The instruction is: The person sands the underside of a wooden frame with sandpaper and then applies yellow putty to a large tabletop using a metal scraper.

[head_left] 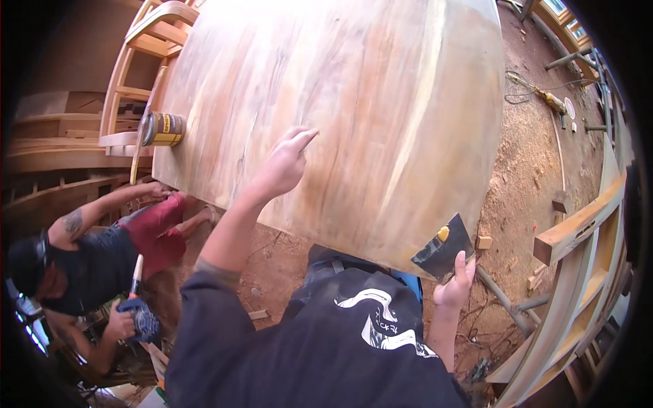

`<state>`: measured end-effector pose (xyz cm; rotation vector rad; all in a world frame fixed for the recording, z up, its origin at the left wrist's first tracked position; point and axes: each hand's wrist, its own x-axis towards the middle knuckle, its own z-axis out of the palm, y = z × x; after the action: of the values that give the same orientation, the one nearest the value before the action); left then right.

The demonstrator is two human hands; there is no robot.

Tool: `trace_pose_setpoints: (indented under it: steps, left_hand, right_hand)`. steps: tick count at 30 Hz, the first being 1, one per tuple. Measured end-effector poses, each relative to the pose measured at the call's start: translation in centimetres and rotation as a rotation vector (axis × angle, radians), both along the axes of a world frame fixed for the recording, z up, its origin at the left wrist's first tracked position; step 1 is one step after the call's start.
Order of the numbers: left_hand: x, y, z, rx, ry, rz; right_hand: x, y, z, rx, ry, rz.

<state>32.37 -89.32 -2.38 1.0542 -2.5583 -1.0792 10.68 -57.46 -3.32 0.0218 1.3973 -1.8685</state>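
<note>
My left hand [286, 166] is over the wooden tabletop [347, 115], its fingers curled in and the forefinger pointing forward. Whatever it may pinch is hidden or too small to name. My right hand [456, 284] grips a dark, flat, square plate [450, 255] at the table's near right corner, thumb up along its edge. On that plate sits a dab of yellow paste [443, 234]. The board has a streaked grain with pale and reddish bands and some dark cracks.
At the table's left edge stands a tin [164, 129]. Wooden chair frames [146, 75] rise behind it. A co-worker [92, 238] at left holds a blue tool [144, 321]. A yellow power tool [552, 102] lies on the sawdust-covered ground. Timber frames [578, 265] stand at right.
</note>
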Motion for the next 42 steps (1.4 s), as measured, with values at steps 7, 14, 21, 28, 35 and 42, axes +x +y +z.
trace_pose_setpoints:
  steps: [7, 14, 21, 28, 35, 42]
  left_hand:
    - [-4.6, -3.2, -6.7, -0.510, -0.254, -0.190]
    - [-2.7, 0.0, -3.8, -0.239, -0.319, -0.348]
    - [-7.8, -5.7, -3.4, -0.296, -0.292, -0.295]
    - [-4.1, 1.2, -1.9, -0.209, -0.323, -0.542]
    - [-16.7, -15.2, -4.1, -0.516, -0.127, -0.303]
    - [-14.2, -7.3, -9.8, -0.747, -0.038, -0.343]
  right_hand:
    - [3.0, -1.9, 0.9, 0.074, -0.007, -0.067]
    - [2.6, -1.4, 0.4, 0.111, 0.033, -0.144]
    - [1.8, -2.3, 0.8, 0.076, 0.005, -0.033]
    - [2.5, -1.2, 0.7, 0.088, -0.012, -0.166]
    - [4.1, -0.9, 0.5, 0.093, 0.026, -0.219]
    - [5.9, 0.8, -0.4, 0.125, 0.007, -0.285]
